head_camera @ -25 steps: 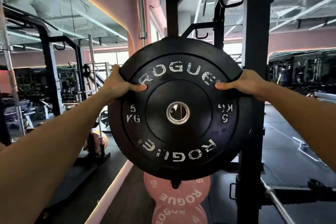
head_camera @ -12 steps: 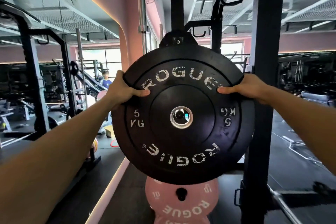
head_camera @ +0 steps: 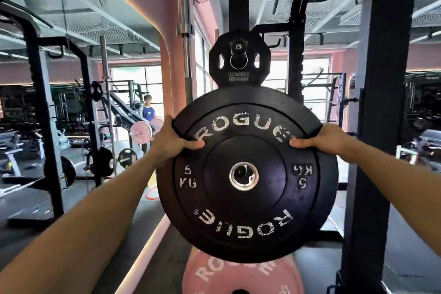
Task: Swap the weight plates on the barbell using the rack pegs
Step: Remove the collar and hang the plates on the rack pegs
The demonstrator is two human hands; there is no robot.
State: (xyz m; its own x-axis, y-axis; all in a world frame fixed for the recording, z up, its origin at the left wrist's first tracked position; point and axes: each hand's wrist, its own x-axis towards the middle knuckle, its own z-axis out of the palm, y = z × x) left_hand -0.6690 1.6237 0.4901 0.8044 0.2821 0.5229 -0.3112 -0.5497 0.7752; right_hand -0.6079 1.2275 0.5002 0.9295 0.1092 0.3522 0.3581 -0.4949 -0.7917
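A black 5 kg Rogue bumper plate (head_camera: 247, 200) fills the middle of the head view, upright and facing me. My left hand (head_camera: 170, 142) grips its upper left rim and my right hand (head_camera: 324, 139) grips its upper right rim. Through the plate's steel centre hole (head_camera: 244, 176) a dark peg end shows. Just above it a small black grip plate (head_camera: 239, 59) hangs on a rack peg. Below it a pink Rogue plate (head_camera: 241, 275) sits on a lower peg, partly hidden by the black plate.
A black rack upright (head_camera: 379, 126) stands right beside the plate on the right. Another rack (head_camera: 47, 126) with plates stands at the left. A person in a blue shirt (head_camera: 148, 112) stands far back by the windows. A lit floor strip (head_camera: 143, 253) runs below left.
The view has tilted up and drawn closer: the small grip plate above is now in full sight. The black plate sits lower in frame, its hole lined up with a peg end. Both hands keep their grip.
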